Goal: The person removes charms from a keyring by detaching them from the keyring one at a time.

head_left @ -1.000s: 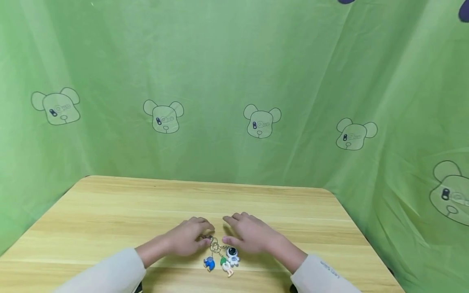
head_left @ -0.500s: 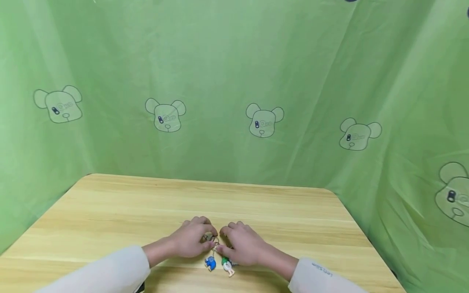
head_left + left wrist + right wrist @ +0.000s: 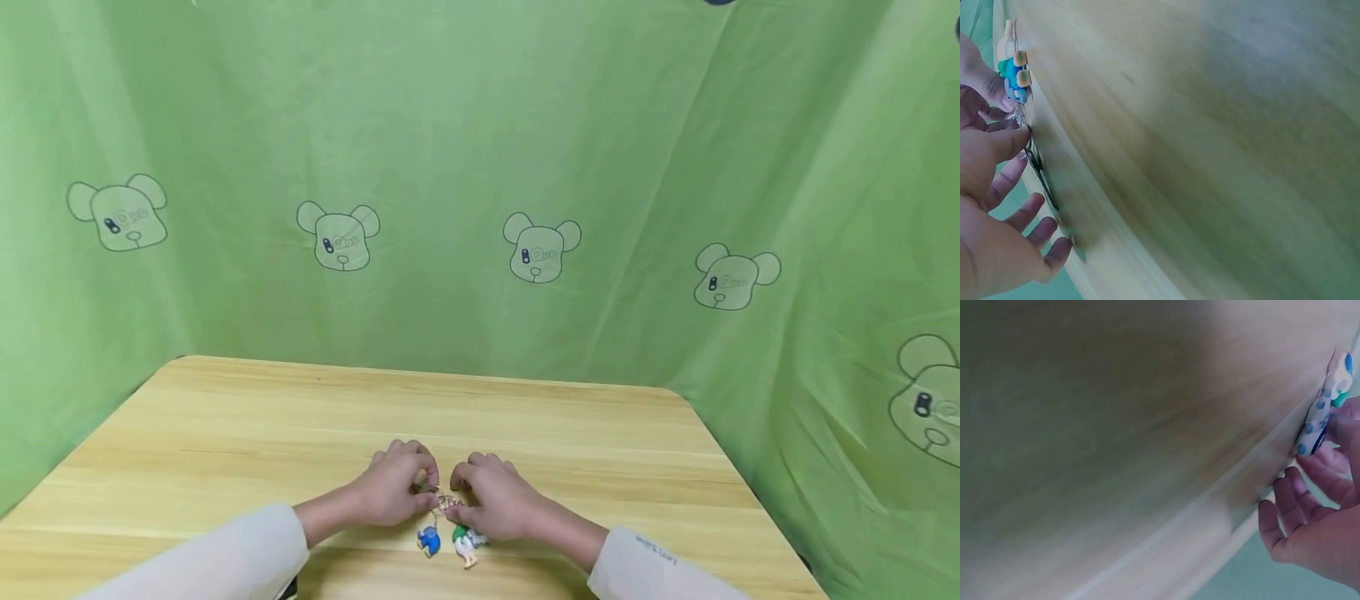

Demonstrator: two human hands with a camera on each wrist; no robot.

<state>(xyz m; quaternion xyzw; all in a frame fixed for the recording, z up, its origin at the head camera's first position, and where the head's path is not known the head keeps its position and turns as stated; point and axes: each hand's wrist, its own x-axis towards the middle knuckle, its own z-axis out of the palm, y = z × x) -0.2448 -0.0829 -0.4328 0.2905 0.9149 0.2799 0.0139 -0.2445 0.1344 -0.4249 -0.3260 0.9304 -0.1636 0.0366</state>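
Keychain bunch (image 3: 448, 521) is lying on the counter (image 3: 225, 433) near the middle of the near edge, between both hands. Metal rings (image 3: 444, 502) sit at the top of the bunch; a blue charm (image 3: 429, 542) and a green-and-white charm (image 3: 465, 546) trail toward the near edge.

Left hand (image 3: 396, 496): fingers curled, tips pinched at the ring end. In the left wrist view the thumb and forefinger (image 3: 1004, 140) are seen closed on the ring wire, the blue charm (image 3: 1015, 69) just beyond them.

Right hand (image 3: 491, 504): fingers curled over the right side of the bunch, pressed against the rings. The right wrist view shows a spotted white charm (image 3: 1322, 406) just beside the fingertips (image 3: 1310, 475); whether it is actually gripped cannot be told.

Risks, as judged from this state:
- Rings are thin and tangled; a slip under the pinch is likely if they are pulled apart with both hands.
- Charms are loose on short chains, so snagging between the fingers is possible.
- The bunch is close to the near edge; it could be dragged off by a sideways tug.
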